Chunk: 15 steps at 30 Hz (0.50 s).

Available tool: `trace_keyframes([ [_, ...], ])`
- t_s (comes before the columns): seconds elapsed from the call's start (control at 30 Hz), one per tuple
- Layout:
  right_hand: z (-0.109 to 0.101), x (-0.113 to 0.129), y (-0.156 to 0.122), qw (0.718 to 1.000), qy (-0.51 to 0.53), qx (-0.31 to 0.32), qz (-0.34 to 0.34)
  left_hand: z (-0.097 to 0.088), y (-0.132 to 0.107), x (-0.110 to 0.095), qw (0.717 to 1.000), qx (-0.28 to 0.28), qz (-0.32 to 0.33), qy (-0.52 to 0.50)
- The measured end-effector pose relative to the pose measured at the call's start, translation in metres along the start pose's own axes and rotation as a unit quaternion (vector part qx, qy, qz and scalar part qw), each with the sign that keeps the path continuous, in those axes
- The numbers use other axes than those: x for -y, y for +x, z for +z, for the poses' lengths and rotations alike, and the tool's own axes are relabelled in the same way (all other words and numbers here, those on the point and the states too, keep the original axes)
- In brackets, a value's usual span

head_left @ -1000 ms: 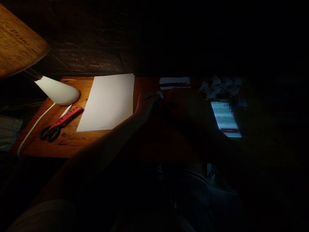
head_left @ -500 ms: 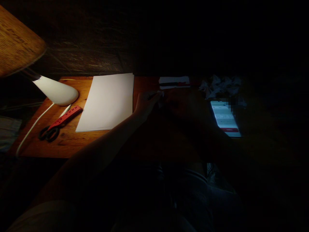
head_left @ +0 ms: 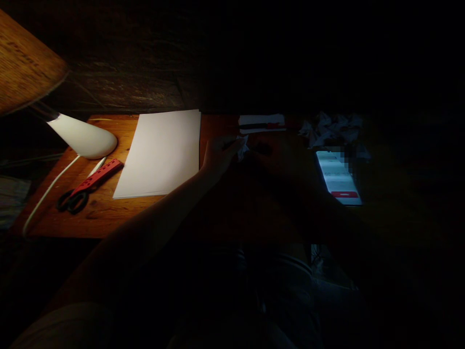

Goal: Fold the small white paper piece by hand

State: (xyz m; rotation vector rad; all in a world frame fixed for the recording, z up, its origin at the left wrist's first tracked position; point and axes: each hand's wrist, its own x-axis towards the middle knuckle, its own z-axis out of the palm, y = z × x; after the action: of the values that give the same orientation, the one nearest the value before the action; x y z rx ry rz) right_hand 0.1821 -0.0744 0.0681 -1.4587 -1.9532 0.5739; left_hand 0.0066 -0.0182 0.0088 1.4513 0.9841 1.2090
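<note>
A small folded piece of white paper, pointed at its edges, is pinched in the fingers of my left hand over the middle of the table. My right hand comes up close to the paper's right side. Deep shadow hides its fingers, so I cannot make out whether they grip it. Behind both hands lies a stack of small white paper pieces, with a dark and red tool, perhaps a cutter, across it.
A lit lamp stands on the left of the wooden table. Near it are red-sheathed scissors and large white paper sheets. Rightward are a glowing phone and several folded paper pieces.
The folded paper between my hands shows more of its pointed shape now. My right hand has shifted slightly, and its dark outline is a little lower. The things on the table stay in place.
</note>
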Motion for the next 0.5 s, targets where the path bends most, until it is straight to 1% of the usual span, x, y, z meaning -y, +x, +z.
trace_keyframes([
  [0.13, -0.0015, -0.0038, 0.0002, 1.000, 0.021, -0.005, -0.005, 0.0011, -0.0002, -0.0015, 1.000, 0.005, -0.006, -0.013],
  [0.23, -0.0017, -0.0048, -0.0003, 0.999, 0.036, -0.014, -0.002, 0.0022, 0.0003, -0.0013, 0.999, 0.006, -0.023, -0.031],
  [0.4, -0.0032, -0.0024, -0.0006, 0.998, 0.068, -0.011, 0.012, 0.0031, 0.0024, 0.0043, 0.996, -0.022, -0.044, -0.072],
  [0.5, -0.0038, -0.0010, -0.0009, 0.996, 0.085, -0.004, 0.025, 0.0028, 0.0027, 0.0038, 0.994, -0.028, -0.056, -0.088],
])
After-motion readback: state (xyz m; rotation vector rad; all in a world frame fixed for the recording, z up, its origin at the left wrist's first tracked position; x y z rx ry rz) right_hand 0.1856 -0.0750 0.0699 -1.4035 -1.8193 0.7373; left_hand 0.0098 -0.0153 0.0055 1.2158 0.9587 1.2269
